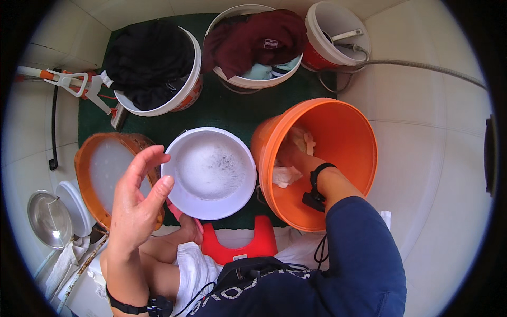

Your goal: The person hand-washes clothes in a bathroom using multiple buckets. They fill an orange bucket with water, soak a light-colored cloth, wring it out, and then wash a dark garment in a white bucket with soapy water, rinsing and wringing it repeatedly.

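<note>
My left hand (pixel 140 198) is raised with thumb and fingers apart and nothing between them, left of a white bucket (pixel 248 174) of sudsy water (pixel 210 166). My right hand (pixel 288 152) reaches down inside a large orange bucket (pixel 352 158); its fingers are in shadow and partly hidden. Beside it in that bucket lie a crumpled pale cloth (pixel 286 176) and another light piece of fabric (pixel 308 142). Whether the right hand grips either cannot be told.
Behind stand a bucket of black clothes (pixel 150 59), one with a maroon garment (pixel 253 39), and one holding a shower head with a hose (pixel 420 67). An orange-brown tub of cloudy liquid (pixel 111 170) is at left, a mop (pixel 79 85) beyond. A red stool (pixel 266 241) is near my legs.
</note>
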{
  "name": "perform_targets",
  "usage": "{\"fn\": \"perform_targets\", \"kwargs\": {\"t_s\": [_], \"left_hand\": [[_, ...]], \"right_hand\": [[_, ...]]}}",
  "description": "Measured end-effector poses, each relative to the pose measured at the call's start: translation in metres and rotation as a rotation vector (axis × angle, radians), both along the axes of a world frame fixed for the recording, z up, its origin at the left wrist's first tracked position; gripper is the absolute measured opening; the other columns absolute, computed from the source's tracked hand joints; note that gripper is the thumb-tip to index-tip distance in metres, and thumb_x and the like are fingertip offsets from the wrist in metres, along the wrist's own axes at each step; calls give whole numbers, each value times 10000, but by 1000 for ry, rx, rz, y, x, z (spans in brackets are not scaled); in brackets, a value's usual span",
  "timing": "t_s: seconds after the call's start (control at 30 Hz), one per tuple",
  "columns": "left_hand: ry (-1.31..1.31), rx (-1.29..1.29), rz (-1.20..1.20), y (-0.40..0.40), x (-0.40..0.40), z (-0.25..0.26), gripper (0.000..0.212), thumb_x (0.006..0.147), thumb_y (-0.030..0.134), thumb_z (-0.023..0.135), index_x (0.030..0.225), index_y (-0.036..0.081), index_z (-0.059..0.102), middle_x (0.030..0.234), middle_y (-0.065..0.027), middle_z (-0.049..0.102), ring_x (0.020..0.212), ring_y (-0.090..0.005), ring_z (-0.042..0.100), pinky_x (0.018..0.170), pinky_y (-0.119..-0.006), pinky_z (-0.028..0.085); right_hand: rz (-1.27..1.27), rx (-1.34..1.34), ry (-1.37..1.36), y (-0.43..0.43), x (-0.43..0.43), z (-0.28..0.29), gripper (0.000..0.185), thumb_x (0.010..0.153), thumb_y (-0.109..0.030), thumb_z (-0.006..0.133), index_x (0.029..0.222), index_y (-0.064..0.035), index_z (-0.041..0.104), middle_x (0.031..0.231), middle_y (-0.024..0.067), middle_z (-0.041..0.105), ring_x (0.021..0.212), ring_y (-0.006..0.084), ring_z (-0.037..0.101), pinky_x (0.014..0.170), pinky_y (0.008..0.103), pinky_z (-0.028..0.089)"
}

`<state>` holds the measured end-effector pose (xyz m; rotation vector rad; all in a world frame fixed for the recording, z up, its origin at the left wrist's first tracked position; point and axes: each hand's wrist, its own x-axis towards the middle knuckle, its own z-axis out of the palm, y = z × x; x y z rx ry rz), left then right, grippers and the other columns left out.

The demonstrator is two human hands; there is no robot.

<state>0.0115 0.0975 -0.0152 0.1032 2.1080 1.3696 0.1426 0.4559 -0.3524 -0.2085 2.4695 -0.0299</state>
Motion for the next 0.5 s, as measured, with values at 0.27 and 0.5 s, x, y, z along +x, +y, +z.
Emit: {"fn": "perform_targets", "kwargs": {"t_s": [0.27, 0.5], "left_hand": [[13, -25, -28, 8, 2, -4, 505, 908, 238, 690, 1333, 18, 531, 1248, -133, 608, 1227, -225, 530, 1054, -377, 395], [132, -107, -103, 13, 6, -1, 415, 909, 214, 662, 1254, 3, 572, 1202, -146, 630, 1150, -241, 584, 1008, -369, 444]], "right_hand": [[-308, -58, -85, 1, 7, -55, 579, 966, -318, 457, 1501, -119, 355, 1597, 163, 243, 1474, 370, 206, 1129, 554, 284], [-970, -704, -14, 15, -14, 19, 431, 980, -237, 482, 1388, -99, 502, 1397, 168, 521, 1336, 292, 456, 1069, 380, 393]]}}
